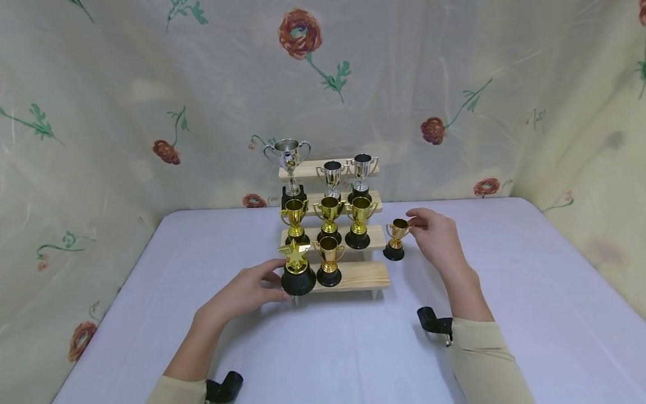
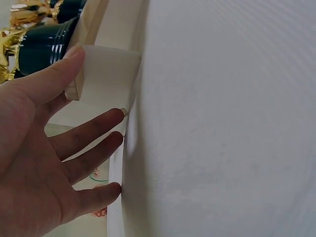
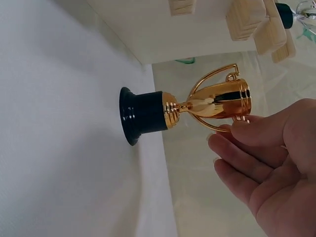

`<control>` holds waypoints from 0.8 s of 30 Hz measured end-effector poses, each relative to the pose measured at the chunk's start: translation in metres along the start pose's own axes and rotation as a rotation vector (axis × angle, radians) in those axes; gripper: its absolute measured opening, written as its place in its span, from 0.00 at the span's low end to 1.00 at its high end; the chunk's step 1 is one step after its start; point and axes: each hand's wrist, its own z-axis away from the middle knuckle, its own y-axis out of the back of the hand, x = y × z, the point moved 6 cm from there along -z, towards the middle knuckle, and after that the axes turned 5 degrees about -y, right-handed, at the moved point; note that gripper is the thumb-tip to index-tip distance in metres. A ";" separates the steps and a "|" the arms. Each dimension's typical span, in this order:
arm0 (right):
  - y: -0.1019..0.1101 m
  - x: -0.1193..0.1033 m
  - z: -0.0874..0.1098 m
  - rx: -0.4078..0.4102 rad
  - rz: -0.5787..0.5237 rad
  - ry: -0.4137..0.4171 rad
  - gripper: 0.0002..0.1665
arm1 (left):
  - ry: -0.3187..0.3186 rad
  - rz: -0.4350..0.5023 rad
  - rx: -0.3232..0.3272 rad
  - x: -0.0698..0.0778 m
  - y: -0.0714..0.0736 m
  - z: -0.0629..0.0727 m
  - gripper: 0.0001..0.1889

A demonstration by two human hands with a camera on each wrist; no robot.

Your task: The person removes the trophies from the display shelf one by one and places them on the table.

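My right hand (image 1: 438, 238) pinches one handle of a small gold trophy cup (image 3: 217, 101) between thumb and fingers. The cup's black base stands close over the white cloth, right of the tiered wooden display stand (image 1: 370, 275). At the stand's left end, my left hand (image 1: 249, 289) grips the lowest step, thumb at its front edge and index finger behind; the other fingers spread out straight. Beside that thumb, a gold star trophy (image 1: 298, 280) stands on the step, with another small gold cup (image 1: 329, 261) to its right.
Three gold cups (image 1: 359, 224) line the step above. Higher up stand a tall silver cup (image 1: 289, 160) and two smaller silver cups (image 1: 362, 168). A flowered curtain (image 1: 393, 73) hangs behind and at the sides of the cloth-covered table (image 1: 333, 348).
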 end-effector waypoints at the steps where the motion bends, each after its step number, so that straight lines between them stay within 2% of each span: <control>1: 0.000 0.000 0.000 -0.009 -0.001 -0.010 0.20 | 0.000 0.000 0.000 0.000 0.000 0.000 0.37; 4: 0.001 -0.001 0.001 -0.035 0.006 -0.022 0.21 | 0.000 0.005 -0.004 0.000 0.000 0.000 0.37; 11: 0.011 -0.008 0.004 -0.069 0.033 0.024 0.24 | -0.004 -0.011 -0.009 0.001 -0.001 -0.001 0.37; 15: 0.021 -0.016 0.008 -0.052 0.008 0.030 0.26 | -0.006 -0.020 -0.010 0.001 -0.001 -0.001 0.37; 20: 0.035 -0.028 0.012 0.005 -0.051 0.091 0.28 | -0.007 -0.027 -0.013 0.002 0.000 -0.001 0.37; 24: 0.041 -0.033 0.017 0.017 -0.090 0.119 0.29 | 0.001 -0.031 -0.015 0.001 0.000 0.000 0.37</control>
